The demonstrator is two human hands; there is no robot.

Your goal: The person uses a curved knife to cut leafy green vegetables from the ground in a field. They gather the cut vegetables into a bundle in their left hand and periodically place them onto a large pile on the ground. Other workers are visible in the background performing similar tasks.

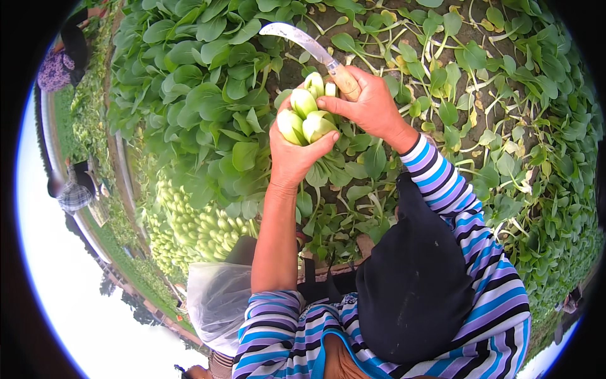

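Observation:
My left hand (296,158) is wrapped around a bunch of bok choy (303,124), with the pale green stem bases facing up and the leaves hanging below. In my right hand (374,104) is a harvesting knife (307,43) with a curved blade and a wooden handle (344,83). The blade points up and to the left, away from the bunch. My right thumb reaches to the stems and appears to touch them. Some fingers of both hands are hidden behind the stems and the handle.
Dense bok choy plants (203,90) grow on the left. A pile of harvested bok choy (203,227) lies beside a translucent plastic sheet (218,298). Loose leaves (445,85) litter the soil on the right. Other people (75,189) are at the far left.

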